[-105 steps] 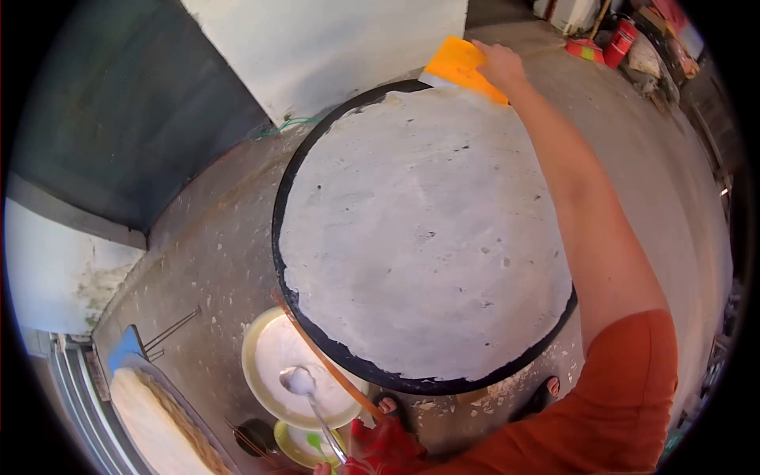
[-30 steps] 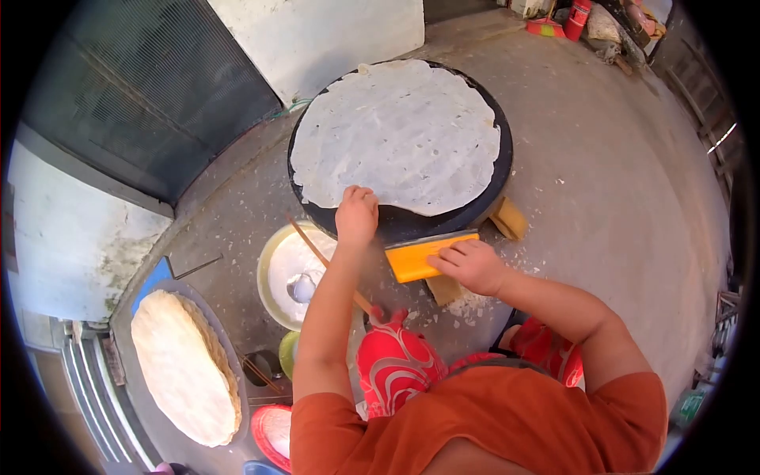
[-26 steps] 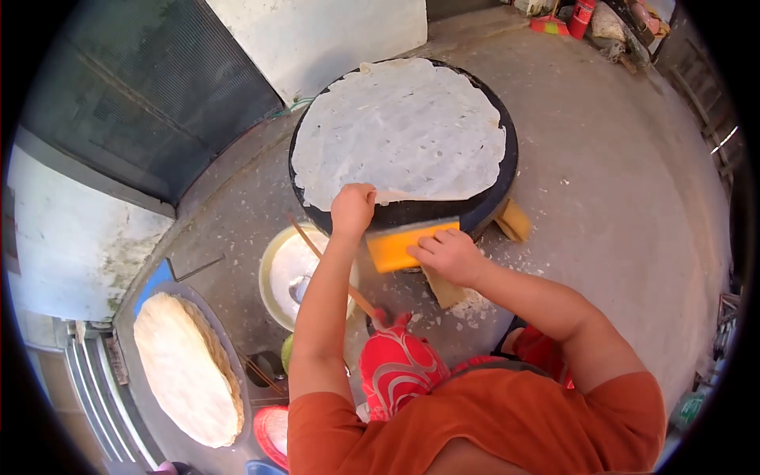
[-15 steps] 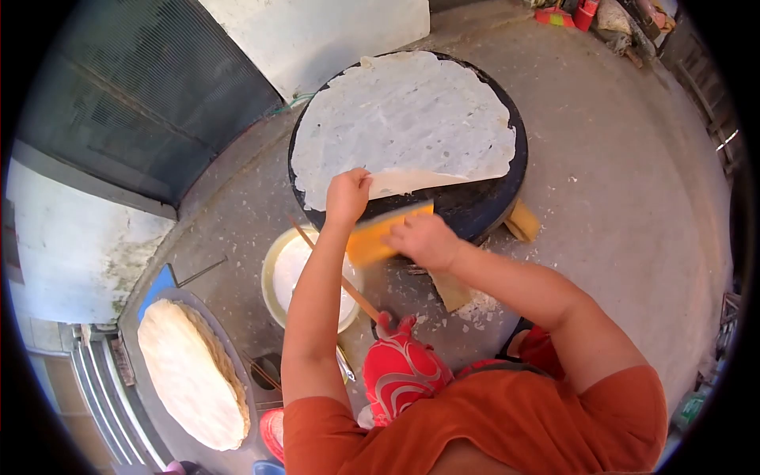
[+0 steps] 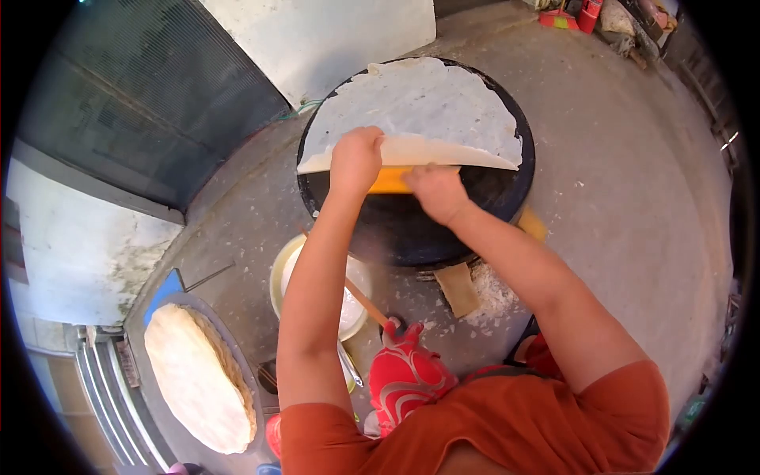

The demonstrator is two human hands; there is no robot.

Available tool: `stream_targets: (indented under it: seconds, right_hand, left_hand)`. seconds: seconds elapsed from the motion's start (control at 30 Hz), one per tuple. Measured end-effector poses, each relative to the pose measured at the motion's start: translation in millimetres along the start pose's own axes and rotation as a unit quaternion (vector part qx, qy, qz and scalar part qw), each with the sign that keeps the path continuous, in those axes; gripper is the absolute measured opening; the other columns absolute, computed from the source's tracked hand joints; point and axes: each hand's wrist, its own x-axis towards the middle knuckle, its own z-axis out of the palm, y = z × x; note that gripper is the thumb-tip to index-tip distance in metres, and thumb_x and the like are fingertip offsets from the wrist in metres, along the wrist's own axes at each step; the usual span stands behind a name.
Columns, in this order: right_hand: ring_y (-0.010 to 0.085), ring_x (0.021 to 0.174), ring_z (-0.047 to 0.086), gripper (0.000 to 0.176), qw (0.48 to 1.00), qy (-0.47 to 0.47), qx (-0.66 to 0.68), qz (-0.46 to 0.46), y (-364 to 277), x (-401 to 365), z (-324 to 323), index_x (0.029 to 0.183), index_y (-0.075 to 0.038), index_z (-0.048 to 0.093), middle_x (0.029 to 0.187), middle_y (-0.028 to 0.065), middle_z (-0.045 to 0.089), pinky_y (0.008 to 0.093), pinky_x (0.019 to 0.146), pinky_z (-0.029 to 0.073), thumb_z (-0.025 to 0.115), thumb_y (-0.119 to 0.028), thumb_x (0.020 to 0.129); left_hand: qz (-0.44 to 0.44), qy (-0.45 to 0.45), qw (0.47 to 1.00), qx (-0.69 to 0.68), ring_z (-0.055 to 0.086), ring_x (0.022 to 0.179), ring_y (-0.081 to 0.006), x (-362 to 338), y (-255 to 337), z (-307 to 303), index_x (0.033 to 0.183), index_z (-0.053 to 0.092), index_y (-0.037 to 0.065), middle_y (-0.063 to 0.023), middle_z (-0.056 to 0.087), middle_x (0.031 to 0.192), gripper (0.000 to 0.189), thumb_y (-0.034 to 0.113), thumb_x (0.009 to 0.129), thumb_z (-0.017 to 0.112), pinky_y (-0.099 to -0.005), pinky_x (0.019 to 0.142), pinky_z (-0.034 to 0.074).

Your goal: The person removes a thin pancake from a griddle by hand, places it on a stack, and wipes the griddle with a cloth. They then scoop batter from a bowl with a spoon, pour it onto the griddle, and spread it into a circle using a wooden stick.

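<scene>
A thin white flatbread (image 5: 431, 111) lies on a round black griddle (image 5: 412, 229), its near edge lifted off the surface. My left hand (image 5: 355, 158) pinches that raised edge. My right hand (image 5: 435, 188) pushes an orange scraper (image 5: 390, 180) under the lifted flatbread; most of the scraper is hidden by hand and bread. The near half of the griddle is bare and black.
A pale bowl of white batter (image 5: 352, 305) with a wooden stick (image 5: 366, 302) across it stands on the concrete floor by the griddle. A stack of finished flatbreads (image 5: 198, 380) rests on a tray at lower left. Wood blocks (image 5: 461, 289) lie under the griddle. Clutter sits at top right.
The flatbread's near edge has peeled up and back across the griddle. Both hands and the scraper have moved away from me, exposing more black surface.
</scene>
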Motion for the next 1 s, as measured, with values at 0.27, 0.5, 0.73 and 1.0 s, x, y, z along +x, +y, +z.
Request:
stream_targets:
  seconds: [0.27,0.5,0.73,1.0]
  right_hand:
    - [0.0195,0.067,0.052,0.024,0.996,-0.027,0.033,-0.082,-10,-47,-44,0.089,-0.011,0.058,0.074,0.0013,0.054,0.0312,0.056,0.043,0.054,-0.012,0.066]
    - [0.0195,0.067,0.052,0.031,0.972,-0.117,0.156,-0.129,-22,-109,-129,0.092,-0.012,0.058,0.075,0.0002,0.054,0.0308,0.057,0.043,0.061,-0.014,0.061]
    - [0.0222,0.085,0.058,0.037,0.889,-0.199,0.378,0.164,0,-152,-159,0.105,-0.006,0.054,0.094,0.0048,0.06,0.033,0.071,0.047,0.06,-0.011,0.069]
    - [0.0165,0.082,0.058,0.028,0.519,-0.125,0.718,0.446,-12,-126,-183,0.096,-0.002,0.056,0.088,0.0101,0.06,0.0281,0.073,0.045,0.047,-0.008,0.07]
  left_hand:
    - [0.143,0.123,0.981,0.053,0.056,0.081,-0.0313,-11,54,-42,0.085,0.059,0.003,-0.0122,0.059,0.086,0.013,0.0,0.073,0.054,-0.0364,0.071,0.046]
    - [0.1,0.116,0.987,0.051,0.056,0.092,-0.0328,-121,44,-29,0.092,0.058,0.003,-0.0138,0.058,0.096,0.029,-0.009,0.066,0.054,-0.0387,0.079,0.046]
    - [-0.034,-0.058,0.997,0.023,0.037,0.117,-0.0384,-234,29,1,0.109,0.052,0.003,-0.0199,0.043,0.122,0.043,0.002,0.066,0.059,-0.0423,0.09,0.04]
    - [-0.468,0.003,0.789,-0.398,0.053,0.07,-0.0186,-243,-65,54,0.098,0.056,0.0,-0.008,0.056,0.083,0.029,0.013,0.074,0.064,-0.0291,0.058,0.048]
